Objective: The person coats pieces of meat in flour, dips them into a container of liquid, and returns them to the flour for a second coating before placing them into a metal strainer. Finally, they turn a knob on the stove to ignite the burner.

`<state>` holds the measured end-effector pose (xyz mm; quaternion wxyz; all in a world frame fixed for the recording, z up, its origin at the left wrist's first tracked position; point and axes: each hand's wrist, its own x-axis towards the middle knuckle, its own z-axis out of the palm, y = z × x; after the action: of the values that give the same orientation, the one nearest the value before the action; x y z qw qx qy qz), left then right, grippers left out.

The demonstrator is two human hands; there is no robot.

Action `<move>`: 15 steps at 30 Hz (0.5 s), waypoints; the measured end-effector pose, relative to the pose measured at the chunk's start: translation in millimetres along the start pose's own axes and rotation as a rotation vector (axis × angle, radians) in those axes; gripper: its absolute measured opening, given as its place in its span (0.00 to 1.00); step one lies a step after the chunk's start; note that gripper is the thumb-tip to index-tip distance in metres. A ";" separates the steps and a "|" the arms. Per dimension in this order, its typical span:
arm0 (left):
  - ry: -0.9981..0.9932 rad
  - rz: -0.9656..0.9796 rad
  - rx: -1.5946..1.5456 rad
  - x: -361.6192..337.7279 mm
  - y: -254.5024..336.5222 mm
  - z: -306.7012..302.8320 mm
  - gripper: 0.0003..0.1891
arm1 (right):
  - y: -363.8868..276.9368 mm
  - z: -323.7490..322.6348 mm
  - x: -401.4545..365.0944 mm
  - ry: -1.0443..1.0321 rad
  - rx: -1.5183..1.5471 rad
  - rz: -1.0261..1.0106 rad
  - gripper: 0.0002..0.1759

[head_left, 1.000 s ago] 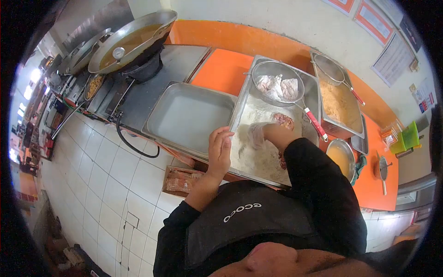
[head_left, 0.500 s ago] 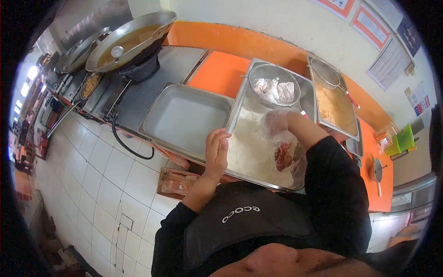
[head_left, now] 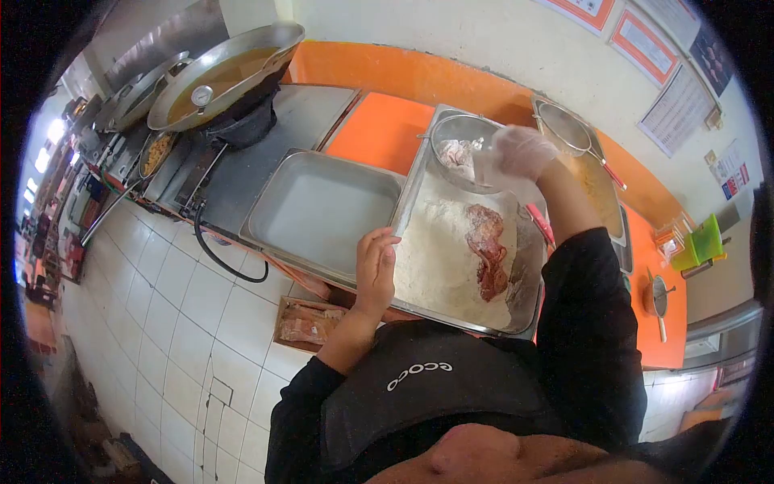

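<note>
My left hand (head_left: 377, 270) rests against the left rim of a metal tray of flour (head_left: 431, 270), holding nothing, fingers loosely stretched. Red raw meat (head_left: 489, 252) lies in a long strip on the flour, partly dusted white. My right hand (head_left: 524, 153), in a clear plastic glove, is over the right side of a round strainer (head_left: 439, 161) at the tray's far end. Motion smears its fingers, and I cannot tell what they grip. Flour-coated pieces (head_left: 459, 157) sit in the strainer. Its red handle (head_left: 540, 224) points toward me.
Left of the flour stands a metal tray of cloudy liquid (head_left: 326, 198). A large wok of oil (head_left: 218, 89) with a thermometer sits farther left. To the right are a tray of orange-tan crumbs (head_left: 592, 189), a second strainer (head_left: 564, 125) and a green container (head_left: 697, 246).
My right hand has moved up and away from the meat to the strainer, uncovering the whole strip. It now hides part of the coated pieces. My left hand stays put.
</note>
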<state>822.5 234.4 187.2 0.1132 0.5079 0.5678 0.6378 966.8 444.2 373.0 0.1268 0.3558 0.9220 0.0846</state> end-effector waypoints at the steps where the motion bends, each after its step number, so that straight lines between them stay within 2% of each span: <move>1: 0.002 -0.015 -0.019 0.5 2.0 -0.3 0.15 | 2.6 -1.6 1.8 0.110 0.076 0.179 0.31; 4: 0.010 -0.011 -0.019 0.3 0.6 -0.2 0.14 | 2.6 19.8 9.7 0.175 0.106 0.237 0.28; 6: 0.023 0.003 0.000 0.1 0.7 -0.6 0.14 | 4.9 67.2 17.9 0.023 0.073 0.169 0.24; 8: -0.004 -0.020 -0.016 2.3 4.3 -2.7 0.14 | -19.4 91.8 13.1 -0.382 -0.098 0.005 0.22; 10: -0.001 -0.011 -0.001 1.6 3.6 -2.1 0.13 | -12.7 187.6 33.1 -0.407 0.017 0.023 0.22; 13: 0.006 -0.019 -0.006 -0.5 1.7 -0.7 0.13 | -23.2 235.1 26.5 -0.444 0.040 0.056 0.23; 15: 0.016 -0.035 -0.024 0.7 1.1 -0.7 0.13 | -17.6 240.9 31.3 -0.484 0.012 0.016 0.23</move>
<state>822.2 234.0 188.6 0.1261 0.4915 0.5698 0.6464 1004.1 468.4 133.5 0.3413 0.3736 0.8625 -0.0078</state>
